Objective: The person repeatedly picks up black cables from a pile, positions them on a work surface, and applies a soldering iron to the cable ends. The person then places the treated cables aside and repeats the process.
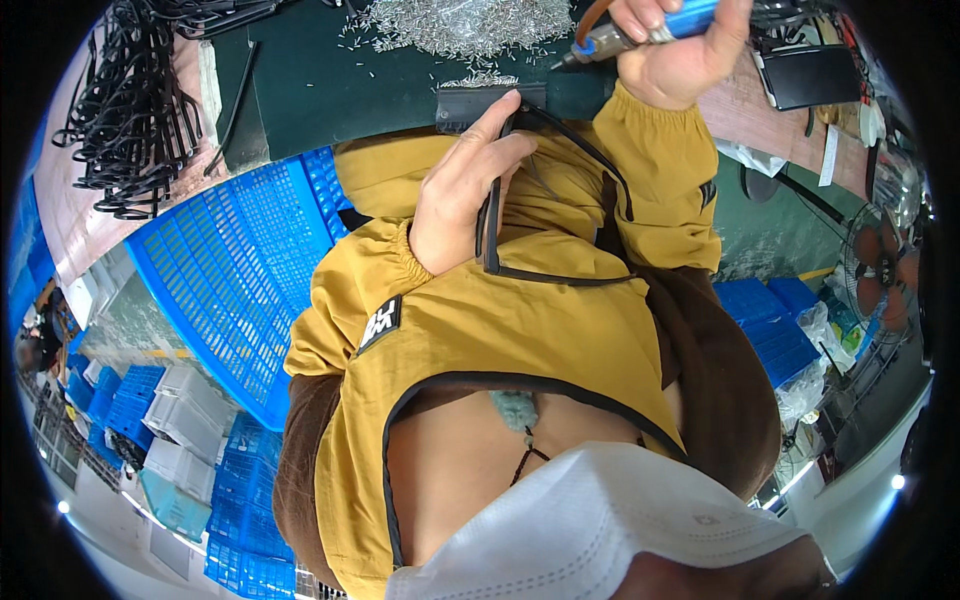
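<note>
While holding a thin black frame [492,240] in the left hand [465,195] at frame centre, has fingers half curled round it, with the index stretched up to the edge of a dark grey block [455,108]. Looks angular and glasses-like, made of slim, smooth bars with long side arms slanting across to the right. At upper right, grips a pen-shaped driver [612,42] in the right hand [665,75], with fingers wrapped closed round the blue handle; narrows to a thin tip pointing left above the dark green mat [310,110]. Shows a loose, glittering heap of tiny metal pins [455,25] at top centre, plus a small ragged cluster by the block's upper edge. At upper left, includes a tangled pile of glossy black frames [130,120] on a pinkish tabletop [745,115], plus a single dark strip [240,95] lying slantwise near the mat's left end. Left of centre, has a blue plastic basket [250,235] with lattice walls. Lower centre, shows a mustard smock [520,340] of creased cloth, gathered at the cuffs. Far right, includes a round wire-caged fan [885,265] with reddish blades.
</note>
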{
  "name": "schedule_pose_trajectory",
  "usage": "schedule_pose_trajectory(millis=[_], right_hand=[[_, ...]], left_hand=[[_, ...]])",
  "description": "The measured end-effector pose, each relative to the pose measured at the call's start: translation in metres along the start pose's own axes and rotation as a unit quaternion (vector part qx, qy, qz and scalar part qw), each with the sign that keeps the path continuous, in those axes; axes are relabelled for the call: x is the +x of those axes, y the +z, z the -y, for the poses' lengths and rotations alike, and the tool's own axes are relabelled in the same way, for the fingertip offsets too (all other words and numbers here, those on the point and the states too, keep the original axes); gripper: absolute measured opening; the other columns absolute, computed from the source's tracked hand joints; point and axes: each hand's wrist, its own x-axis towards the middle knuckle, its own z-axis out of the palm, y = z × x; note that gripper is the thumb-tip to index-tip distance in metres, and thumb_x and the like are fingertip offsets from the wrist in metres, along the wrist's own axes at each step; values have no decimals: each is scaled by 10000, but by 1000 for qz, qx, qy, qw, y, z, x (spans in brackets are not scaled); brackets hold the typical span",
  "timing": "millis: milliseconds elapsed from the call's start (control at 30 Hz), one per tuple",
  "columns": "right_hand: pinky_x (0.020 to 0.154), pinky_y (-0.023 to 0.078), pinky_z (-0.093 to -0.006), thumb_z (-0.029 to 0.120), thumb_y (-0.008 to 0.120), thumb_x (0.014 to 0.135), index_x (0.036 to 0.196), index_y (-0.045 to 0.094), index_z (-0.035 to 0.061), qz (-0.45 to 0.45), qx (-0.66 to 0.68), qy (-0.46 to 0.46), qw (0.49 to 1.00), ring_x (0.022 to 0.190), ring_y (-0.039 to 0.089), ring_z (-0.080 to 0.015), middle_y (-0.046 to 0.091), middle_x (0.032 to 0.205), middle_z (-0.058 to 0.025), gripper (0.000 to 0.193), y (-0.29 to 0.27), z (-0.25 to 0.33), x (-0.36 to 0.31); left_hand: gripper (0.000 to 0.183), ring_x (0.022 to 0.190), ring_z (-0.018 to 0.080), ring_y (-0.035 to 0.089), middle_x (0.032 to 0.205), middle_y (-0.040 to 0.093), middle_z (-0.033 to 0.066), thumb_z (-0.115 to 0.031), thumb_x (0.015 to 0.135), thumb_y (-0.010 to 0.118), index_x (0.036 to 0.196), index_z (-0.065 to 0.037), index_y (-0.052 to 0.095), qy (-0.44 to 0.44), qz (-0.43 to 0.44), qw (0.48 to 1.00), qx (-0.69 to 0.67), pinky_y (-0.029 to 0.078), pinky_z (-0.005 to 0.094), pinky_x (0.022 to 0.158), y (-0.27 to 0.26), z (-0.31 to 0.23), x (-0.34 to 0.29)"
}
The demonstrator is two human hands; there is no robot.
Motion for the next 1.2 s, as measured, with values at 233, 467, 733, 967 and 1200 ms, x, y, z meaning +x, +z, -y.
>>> schedule_pose_trajectory(millis=[233,467,733,967,1200], right_hand=[[449,405,-270,380,601,1036,1150,536,135,150,-76,98,981,530,512,-139,503,696,-12,278,11,-12,-37],[462,380,-262,323,601,1043,920,532,85,73,-71,79,992,546,504,-124,486,681,-10,277,12,-13,-36],[460,378,-264,226,656,1010,1018,509,98,74,-63,98,990,536,500,-129,484,682,-15,195,27,-17,-34],[411,336,-248,120,599,1010,958,469,90,51,-91,87,991,477,441,-116,443,657,-30,143,33,-22,-26],[396,309,-233,240,577,1050,1014,560,135,-18,-12,77,997,485,407,-85,450,681,26,113,22,-22,-15]], left_hand=[[349,1083,377,712,1361,605,321,182,827,647,1133,16,678,-7,-20,1000,-1,584,349,852,1,-1,2],[352,1067,384,712,1364,602,319,147,830,672,1153,5,673,-6,11,1000,5,597,368,856,-4,0,1],[276,1150,418,688,1257,659,275,158,858,627,1097,29,677,-3,-6,1000,17,588,385,888,0,0,-2],[296,1142,404,705,1119,722,236,204,813,638,1041,22,685,55,-93,994,15,606,388,850,13,9,0],[140,1085,271,679,1184,672,169,46,1002,568,1067,34,691,-82,-78,985,-128,589,326,872,-6,-8,9]])
